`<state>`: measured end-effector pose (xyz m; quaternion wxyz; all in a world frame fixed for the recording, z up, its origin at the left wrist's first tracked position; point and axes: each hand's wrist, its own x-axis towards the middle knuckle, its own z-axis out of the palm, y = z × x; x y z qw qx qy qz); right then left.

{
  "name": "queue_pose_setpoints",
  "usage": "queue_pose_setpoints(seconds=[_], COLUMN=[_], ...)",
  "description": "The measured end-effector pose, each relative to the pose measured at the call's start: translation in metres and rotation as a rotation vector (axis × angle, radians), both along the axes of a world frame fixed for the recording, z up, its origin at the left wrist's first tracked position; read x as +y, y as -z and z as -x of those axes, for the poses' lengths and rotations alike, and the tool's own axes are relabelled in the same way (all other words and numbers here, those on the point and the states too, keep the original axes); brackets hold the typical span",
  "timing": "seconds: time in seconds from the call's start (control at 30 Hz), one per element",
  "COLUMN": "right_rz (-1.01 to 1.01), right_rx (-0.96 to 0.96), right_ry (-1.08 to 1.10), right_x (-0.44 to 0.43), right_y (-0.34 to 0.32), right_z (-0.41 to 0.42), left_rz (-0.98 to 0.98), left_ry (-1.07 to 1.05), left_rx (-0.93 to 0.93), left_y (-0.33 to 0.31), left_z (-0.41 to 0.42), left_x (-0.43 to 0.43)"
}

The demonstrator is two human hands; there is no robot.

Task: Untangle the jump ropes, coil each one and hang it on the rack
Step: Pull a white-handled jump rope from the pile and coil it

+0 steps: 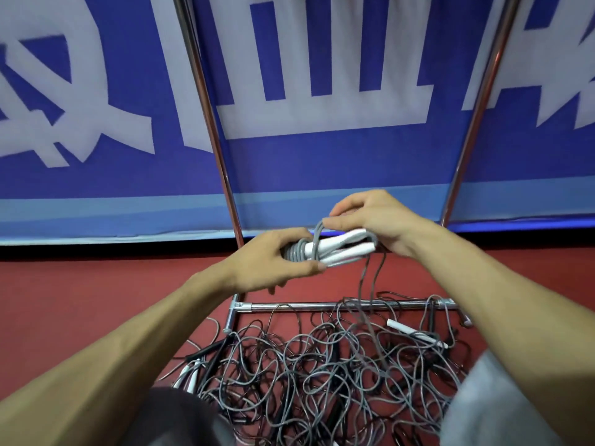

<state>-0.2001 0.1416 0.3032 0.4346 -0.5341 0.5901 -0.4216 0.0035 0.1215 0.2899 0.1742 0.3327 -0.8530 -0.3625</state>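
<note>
Grey cord (297, 252) coils round two white handles (343, 240).

The rack (289, 305) stands on the floor (96, 300) in front of a banner (322, 156), with one post at the left, one at the right and a low bar joining them. On the floor before the bar lies the tangle (322, 365), and some of its strands cross the bar. Above the bar, between the posts, is a coil (338, 247). The left hand (273, 262) grips its left end and the right hand (370, 217) holds it from above at the right. Two strands hang from the coil into the tangle.
</note>
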Motion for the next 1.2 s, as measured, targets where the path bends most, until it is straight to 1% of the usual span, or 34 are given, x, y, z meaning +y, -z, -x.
queue_pose_setpoints(seconds=[0.07, 0.13, 0.2, 0.27, 0.37, 0.4, 0.43, 0.53, 0.63, 0.7, 0.77, 0.8, 0.83, 0.9, 0.93, 0.97, 1.03, 1.2], right_rz=[-0.024, -0.015, -0.014, -0.023, -0.131, -0.161, -0.177, -0.222, -0.277, -0.293, -0.249, -0.201, -0.137, -0.001, 0.06, 0.107, 0.176, 0.3], right_rx=[-0.206, -0.349, -0.356, -0.333, -0.461, -0.457, -0.402, -0.129, 0.195, 0.335, 0.483, 0.584, 0.698, 0.885, 0.95, 0.997, 1.011, 0.862], right_ry=[-0.027, -0.01, 0.015, -0.02, -0.193, -0.243, -0.282, -0.325, -0.303, -0.328, -0.413, -0.448, -0.476, -0.518, -0.533, -0.541, -0.521, -0.363], right_x=[0.0, -0.004, -0.006, -0.005, 0.001, 0.003, 0.004, 0.004, 0.003, 0.005, 0.006, 0.006, 0.005, 0.005, 0.005, 0.005, 0.004, 0.001], right_y=[-0.002, -0.002, -0.003, -0.004, -0.008, -0.01, -0.011, -0.009, 0.0, 0.006, 0.009, 0.01, 0.011, 0.009, 0.009, 0.008, 0.009, 0.011], right_z=[-0.001, -0.004, -0.008, -0.013, -0.022, -0.023, -0.023, -0.019, -0.019, -0.021, -0.022, -0.022, -0.022, -0.021, -0.021, -0.02, -0.019, -0.017], left_rz=[-0.131, -0.253, -0.366, -0.433, -0.498, -0.507, -0.505, -0.47, -0.397, -0.331, -0.244, -0.173, -0.067, 0.178, 0.252, 0.283, 0.301, 0.283], left_ry=[-0.029, -0.082, -0.156, -0.248, -0.374, -0.395, -0.413, -0.473, -0.549, -0.582, -0.583, -0.575, -0.564, -0.517, -0.491, -0.469, -0.422, -0.255], left_rx=[0.128, 0.276, 0.446, 0.579, 0.666, 0.667, 0.659, 0.598, 0.535, 0.457, 0.355, 0.281, 0.157, -0.201, -0.333, -0.415, -0.497, -0.54], left_y=[-0.005, -0.009, -0.013, -0.016, -0.017, -0.017, -0.016, -0.012, -0.002, 0.005, 0.015, 0.02, 0.024, 0.03, 0.033, 0.035, 0.04, 0.043], left_z=[-0.002, -0.003, -0.002, -0.002, -0.002, -0.002, -0.002, -0.001, 0.0, 0.001, -0.002, -0.005, -0.008, -0.014, -0.015, -0.015, -0.013, -0.006], left_x=[0.001, 0.001, -0.001, -0.004, -0.007, -0.008, -0.008, -0.011, -0.018, -0.022, -0.028, -0.031, -0.034, -0.038, -0.039, -0.039, -0.038, -0.033])
